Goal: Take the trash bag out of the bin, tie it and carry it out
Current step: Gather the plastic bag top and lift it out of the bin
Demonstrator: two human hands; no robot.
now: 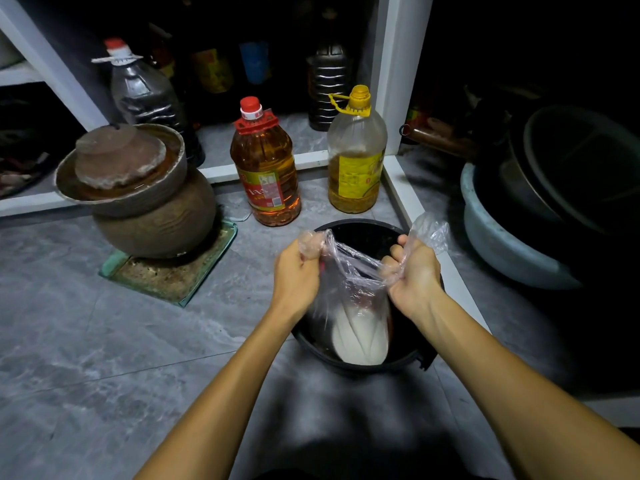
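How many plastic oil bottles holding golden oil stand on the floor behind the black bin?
2. The red-capped plastic bottle of amber oil stands behind the bin's left; the yellow-capped, part-full bottle behind its right. Dark bottles in the unlit shelf may hide more.

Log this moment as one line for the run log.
step: tying bag | left hand: grips bag edge | right hand: grips other edge | trash bag: inside bin, untied

Two oil bottles carry labels — the red-capped bottle [265, 164] a red and yellow one, the yellow-capped bottle [356, 150] a yellow one — but the print on both is too small and blurred to read.
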